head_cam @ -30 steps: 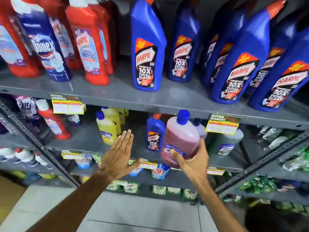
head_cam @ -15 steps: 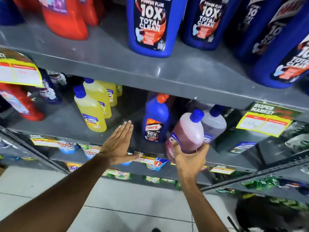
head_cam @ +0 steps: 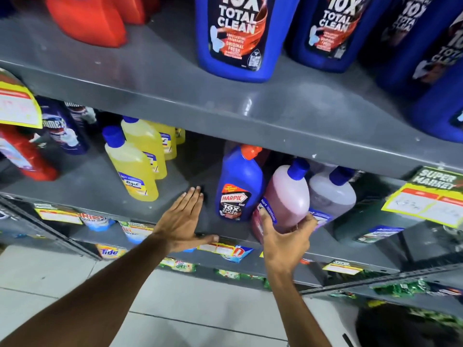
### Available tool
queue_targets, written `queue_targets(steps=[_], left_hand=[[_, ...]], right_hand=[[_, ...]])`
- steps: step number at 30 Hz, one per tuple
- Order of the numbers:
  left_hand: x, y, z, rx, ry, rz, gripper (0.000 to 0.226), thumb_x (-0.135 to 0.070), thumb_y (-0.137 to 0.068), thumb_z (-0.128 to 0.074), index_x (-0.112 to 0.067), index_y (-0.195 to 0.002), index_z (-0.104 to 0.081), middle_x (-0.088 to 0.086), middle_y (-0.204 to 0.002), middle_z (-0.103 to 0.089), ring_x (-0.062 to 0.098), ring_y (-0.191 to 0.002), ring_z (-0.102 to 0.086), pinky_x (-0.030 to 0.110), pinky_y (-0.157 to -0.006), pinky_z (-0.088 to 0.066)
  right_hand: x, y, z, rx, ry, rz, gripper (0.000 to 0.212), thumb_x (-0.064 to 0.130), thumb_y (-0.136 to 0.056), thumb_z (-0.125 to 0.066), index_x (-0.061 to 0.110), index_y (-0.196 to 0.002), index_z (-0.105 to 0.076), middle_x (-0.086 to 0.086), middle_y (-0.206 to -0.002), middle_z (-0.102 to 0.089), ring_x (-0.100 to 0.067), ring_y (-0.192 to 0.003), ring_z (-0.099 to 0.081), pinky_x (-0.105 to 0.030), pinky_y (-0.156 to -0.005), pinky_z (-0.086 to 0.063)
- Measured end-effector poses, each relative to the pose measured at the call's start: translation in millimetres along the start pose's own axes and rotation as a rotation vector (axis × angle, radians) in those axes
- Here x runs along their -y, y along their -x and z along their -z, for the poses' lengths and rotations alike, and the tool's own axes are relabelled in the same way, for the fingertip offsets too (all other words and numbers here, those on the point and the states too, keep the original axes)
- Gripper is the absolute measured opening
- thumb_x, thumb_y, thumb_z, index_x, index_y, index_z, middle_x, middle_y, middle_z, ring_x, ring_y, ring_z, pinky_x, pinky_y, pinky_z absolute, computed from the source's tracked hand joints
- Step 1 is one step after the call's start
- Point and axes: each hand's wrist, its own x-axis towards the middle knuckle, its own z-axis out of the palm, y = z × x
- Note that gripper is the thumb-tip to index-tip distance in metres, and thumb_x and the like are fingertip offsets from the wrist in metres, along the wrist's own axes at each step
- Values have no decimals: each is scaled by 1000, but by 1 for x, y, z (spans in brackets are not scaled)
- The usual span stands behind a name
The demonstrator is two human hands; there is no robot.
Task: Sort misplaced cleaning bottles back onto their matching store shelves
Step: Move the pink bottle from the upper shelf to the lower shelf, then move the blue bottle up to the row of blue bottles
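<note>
Two hands work at the middle shelf (head_cam: pixel 100 196), and only the right hand (head_cam: pixel 283 242), low and right of centre in the frame, has anything in it: its fingers (head_cam: pixel 304 222) are wrapped round the lower body of the pink bottle (head_cam: pixel 288 196), thumb on the left side over the label, the others curling round the right. The bottle's long axis runs from the palm up and to the right, blue cap tipped back under the upper shelf (head_cam: pixel 225 103), so it leans instead of standing. Its base seems at or just over the shelf's front lip; I cannot tell whether it rests there. It sits between the small blue bottle (head_cam: pixel 238 186) on its left, touching or nearly so, and a pale bottle (head_cam: pixel 333 194) on its right. The right forearm rises steeply from the bottom edge, wrist bent back. The left hand (head_cam: pixel 185 221), just left of centre, is empty, flat and palm down, fingers straight and close together, thumb out along the lip, apart from the blue bottle. To the left stand the yellow bottles (head_cam: pixel 135 166). Judging by this, the bottle wants setting upright and pushing back into the gap.
</note>
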Motion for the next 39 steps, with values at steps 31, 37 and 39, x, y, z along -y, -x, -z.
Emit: queue_targets(steps=[31, 37, 39], left_hand=[[-4, 3, -1, -28, -19, -3, 134, -103, -81, -18, 0, -165, 0, 16, -174, 9, 30, -163, 6, 39, -130, 7], [-15, 36, 25, -174, 44, -62, 126, -94, -88, -39, 6, -162, -17, 22, -174, -9, 33, -163, -11, 43, -132, -10], [-22, 52, 55, -180, 48, -68, 127, -95, -88, -36, 6, -163, -15, 22, -174, -6, 32, -163, -7, 43, -132, -10]], right_hand=[[97, -18, -38, 551, 380, 488, 56, 30, -80, -87, 11, -126, -60, -11, -111, -76, -36, -98, -69, -45, -89, -57], [101, 5, -4, 547, 325, 504, 51, 25, -81, -87, 14, -123, -62, -6, -109, -75, -28, -96, -66, -27, -85, -45], [110, 14, 13, 566, 303, 528, 44, 22, -81, -87, 15, -118, -64, -1, -106, -73, -21, -93, -64, -24, -86, -48]])
